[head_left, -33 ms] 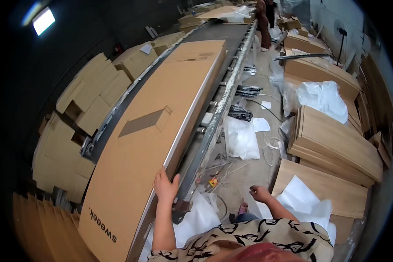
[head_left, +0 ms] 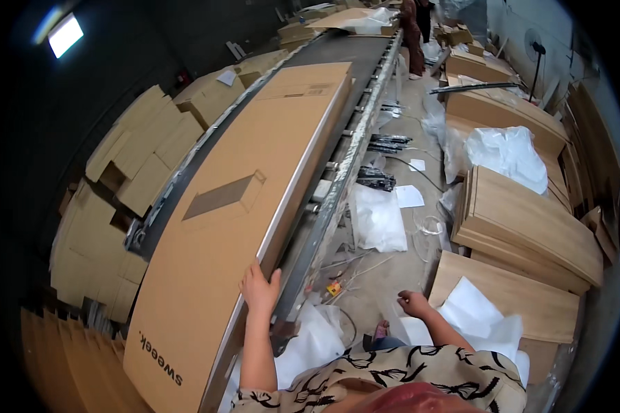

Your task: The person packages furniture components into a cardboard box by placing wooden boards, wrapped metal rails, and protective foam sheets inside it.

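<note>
A long, flat brown cardboard carton (head_left: 255, 165) lies lengthwise on a conveyor belt (head_left: 348, 51), its near end towards me. It has dark print and a strip of tape along its right edge. My left hand (head_left: 260, 289) rests on that edge near the close end, fingers stretched over the top and thumb apart, not wrapped round it. Off to the right, my right hand (head_left: 413, 303) hangs over the floor beside a wood panel. Its fingers are loosely curled, and nothing shows in them.
Wood-coloured panels (head_left: 530, 230) and white foam sheets (head_left: 486, 313) lie on the right. Black strips (head_left: 389, 143) and plastic wrap (head_left: 379, 220) litter the floor beside the conveyor's metal rail (head_left: 351, 162). Stacked cartons (head_left: 151, 151) stand left. A person (head_left: 413, 41) stands at the far end.
The whole view has shifted very slightly. My left hand stays on the carton's edge, and my right hand hangs as before.
</note>
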{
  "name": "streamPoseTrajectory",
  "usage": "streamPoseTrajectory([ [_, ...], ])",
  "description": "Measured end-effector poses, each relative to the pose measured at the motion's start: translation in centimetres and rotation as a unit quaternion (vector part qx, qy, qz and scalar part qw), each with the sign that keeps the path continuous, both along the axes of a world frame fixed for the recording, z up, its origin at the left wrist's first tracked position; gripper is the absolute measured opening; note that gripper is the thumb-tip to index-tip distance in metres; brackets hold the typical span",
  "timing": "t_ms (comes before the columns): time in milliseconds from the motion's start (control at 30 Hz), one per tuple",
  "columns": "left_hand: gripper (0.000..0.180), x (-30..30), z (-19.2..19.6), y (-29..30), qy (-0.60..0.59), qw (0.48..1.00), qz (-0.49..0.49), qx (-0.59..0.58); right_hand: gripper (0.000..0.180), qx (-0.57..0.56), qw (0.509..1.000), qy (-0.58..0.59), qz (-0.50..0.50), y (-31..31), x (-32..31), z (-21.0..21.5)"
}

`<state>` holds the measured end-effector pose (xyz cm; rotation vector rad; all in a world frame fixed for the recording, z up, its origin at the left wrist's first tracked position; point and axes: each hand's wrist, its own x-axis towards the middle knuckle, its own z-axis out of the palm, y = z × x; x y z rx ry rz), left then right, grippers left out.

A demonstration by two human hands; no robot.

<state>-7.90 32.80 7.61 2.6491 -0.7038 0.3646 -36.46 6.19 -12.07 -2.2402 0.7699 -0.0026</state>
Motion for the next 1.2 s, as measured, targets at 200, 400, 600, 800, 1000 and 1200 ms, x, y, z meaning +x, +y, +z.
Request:
streamPoseTrajectory([
  [200, 0.034, 5.5, -0.7, -9.5, -0.013, 0.991, 0.073, 0.113, 0.027, -0.031, 0.985, 0.081, -0.149, -9.8, -6.8, 1.2],
  [400, 0.029, 6.2, 0.0, -11.7, 0.022, 0.984, 0.112, 0.138, 0.026, 0.045, 0.978, 0.036, -0.198, -13.4, -9.1, -4.9],
  [600, 0.036, 6.3, 0.7, -11.8, 0.054, 0.987, 0.091, 0.119, 0.027, -0.002, 0.994, -0.041, -0.101, -19.2, 6.5, 3.6],
  [800, 0.046, 7.6, 0.8, -11.1, 0.213, 0.969, 0.121, -0.013, 0.021, -0.005, 0.975, -0.207, 0.079, -22.4, 26.3, 14.4],
  [1000, 0.027, 9.0, -1.6, -9.5, 0.282, 0.873, 0.182, -0.354, 0.01, -0.145, 0.843, -0.457, 0.245, -20.3, 41.7, 22.5],
  [1200, 0.043, 9.4, 2.4, -11.5, 0.095, 0.978, 0.181, -0.028, 0.012, -0.157, 0.803, -0.448, 0.359, -19.2, 46.6, 21.5],
])
